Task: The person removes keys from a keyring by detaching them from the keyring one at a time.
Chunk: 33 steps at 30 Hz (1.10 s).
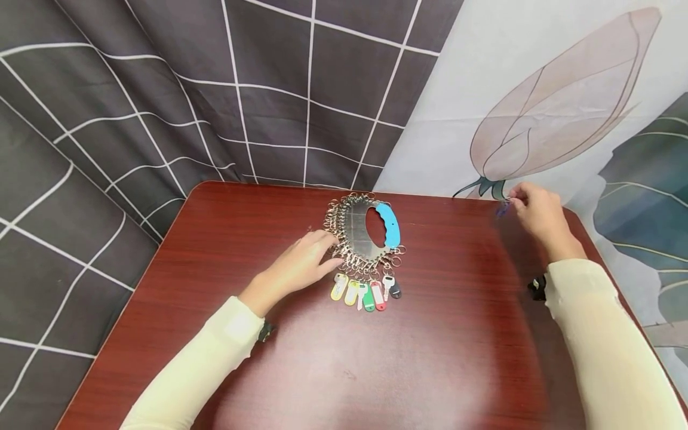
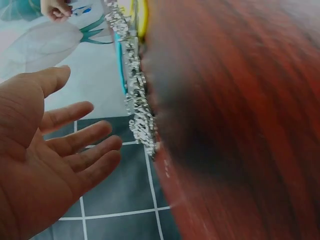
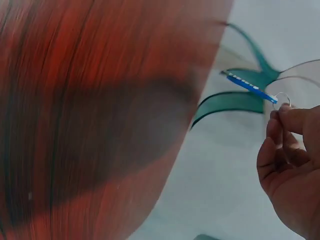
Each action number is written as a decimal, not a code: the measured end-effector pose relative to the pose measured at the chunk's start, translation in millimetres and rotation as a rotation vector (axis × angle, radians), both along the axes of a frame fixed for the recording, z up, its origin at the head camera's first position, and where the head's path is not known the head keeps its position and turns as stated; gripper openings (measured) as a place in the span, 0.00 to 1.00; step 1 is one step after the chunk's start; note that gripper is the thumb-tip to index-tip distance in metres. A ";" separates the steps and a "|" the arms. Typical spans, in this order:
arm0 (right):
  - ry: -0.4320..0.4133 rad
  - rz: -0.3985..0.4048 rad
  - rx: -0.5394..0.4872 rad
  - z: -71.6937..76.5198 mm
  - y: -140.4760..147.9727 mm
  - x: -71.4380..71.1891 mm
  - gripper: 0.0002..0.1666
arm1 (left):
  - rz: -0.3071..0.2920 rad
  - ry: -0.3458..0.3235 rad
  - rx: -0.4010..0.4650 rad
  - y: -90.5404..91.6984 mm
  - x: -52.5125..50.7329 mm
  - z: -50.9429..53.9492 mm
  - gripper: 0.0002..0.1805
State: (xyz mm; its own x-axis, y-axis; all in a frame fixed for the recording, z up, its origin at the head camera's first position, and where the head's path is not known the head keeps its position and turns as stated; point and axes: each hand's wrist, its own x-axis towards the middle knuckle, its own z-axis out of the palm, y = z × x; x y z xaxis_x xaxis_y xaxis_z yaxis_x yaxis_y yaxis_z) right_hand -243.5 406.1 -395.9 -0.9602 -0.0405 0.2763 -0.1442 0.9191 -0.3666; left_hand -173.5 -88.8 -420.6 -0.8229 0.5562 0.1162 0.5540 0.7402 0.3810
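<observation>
My right hand pinches a metal split ring between thumb and fingertips, above the table's far right corner. From that ring hangs a blue key tag, seen almost edge-on. A curved metal plate with a blue grip lies on the table, its rim lined with small metal clips and rings. My left hand is beside its left edge, fingers spread loosely and nothing held; contact with the clips cannot be made out. At the plate's near side lie yellow, green, red and black tags and keys.
The reddish-brown wooden table has rounded far corners. Right behind its far edge hang a dark grey curtain with white grid lines and a pale cloth with a large flower print.
</observation>
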 end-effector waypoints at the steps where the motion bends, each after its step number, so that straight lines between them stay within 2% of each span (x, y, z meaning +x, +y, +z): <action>1: 0.005 0.010 0.022 -0.9 2.8 -2.0 0.05 | -0.005 0.006 -0.004 -0.8 0.7 -0.3 0.25; 4: -0.009 0.022 0.089 -2.3 9.4 -6.4 0.05 | -0.015 0.022 -0.034 -3.2 2.6 -2.4 0.28; 7: -0.065 0.012 0.164 -2.3 12.2 -9.0 0.07 | -0.025 0.026 -0.060 -6.3 4.0 -6.2 0.31; 13: -0.152 0.040 0.259 -12.1 8.3 -12.6 0.06 | -0.090 0.068 -0.080 -11.2 9.5 -10.2 0.28; 19: -0.176 0.061 0.236 -26.3 -0.7 -14.7 0.05 | -0.132 0.099 -0.045 -10.2 15.7 -11.4 0.24; 24: -0.176 0.083 0.207 -35.7 -4.8 -17.3 0.06 | -0.128 0.121 -0.053 -10.7 18.9 -14.3 0.25; 33: -0.185 0.132 0.162 -47.9 -9.2 -22.0 0.06 | -0.134 0.116 -0.044 -8.7 22.2 -14.2 0.24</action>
State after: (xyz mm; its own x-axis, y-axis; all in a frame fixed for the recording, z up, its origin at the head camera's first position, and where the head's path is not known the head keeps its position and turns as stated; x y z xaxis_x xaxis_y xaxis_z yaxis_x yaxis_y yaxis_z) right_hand -265.5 396.8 -443.8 -0.9772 -0.1983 0.0762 -0.2112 0.9456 -0.2475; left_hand -151.3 -97.5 -434.9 -0.7236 0.6665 0.1793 0.6872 0.6714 0.2773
